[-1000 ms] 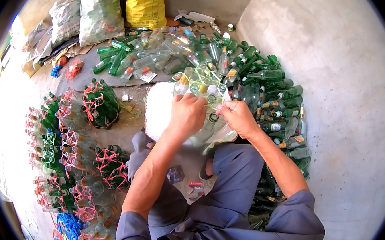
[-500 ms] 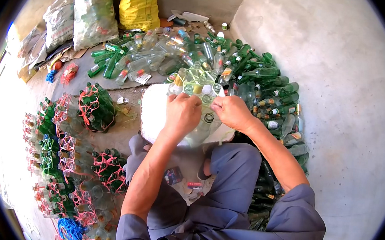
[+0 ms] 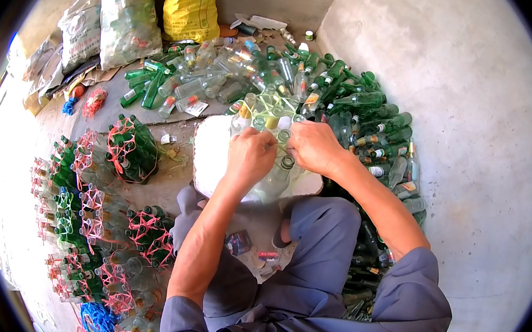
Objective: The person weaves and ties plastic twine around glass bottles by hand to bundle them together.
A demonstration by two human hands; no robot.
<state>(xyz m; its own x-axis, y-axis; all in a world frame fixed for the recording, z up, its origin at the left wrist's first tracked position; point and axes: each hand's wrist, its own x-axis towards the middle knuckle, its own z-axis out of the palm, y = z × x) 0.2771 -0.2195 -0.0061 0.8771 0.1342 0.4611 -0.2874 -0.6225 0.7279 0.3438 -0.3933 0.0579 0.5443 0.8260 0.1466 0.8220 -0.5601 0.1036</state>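
Several clear glass bottles (image 3: 275, 182) stand upright in a cluster on a white block (image 3: 210, 153) in front of my knees. Pale yellow-green plastic string (image 3: 271, 103) loops around their necks. My left hand (image 3: 251, 156) is closed in a pinch at the left of the nearest necks, its knuckles upward. At the right side of the same necks, my right hand (image 3: 316, 147) is closed too, thumb and fingers pressed together. Both hands appear to pinch the string, though the gripped parts are mostly hidden by my fingers.
Loose green and clear bottles (image 3: 360, 101) lie heaped behind and right of the block. Bottle bundles tied with pink string (image 3: 133, 147) stand at the left. Filled sacks (image 3: 131, 24), a yellow sack (image 3: 190, 9) and blue string (image 3: 98, 319) lie around. A wall (image 3: 462, 180) rises at right.
My right hand has turned over slightly and shifted a little left and up, toward the bottle necks. My left hand stays nearly where it was, still pinched. The bottles remain upright.
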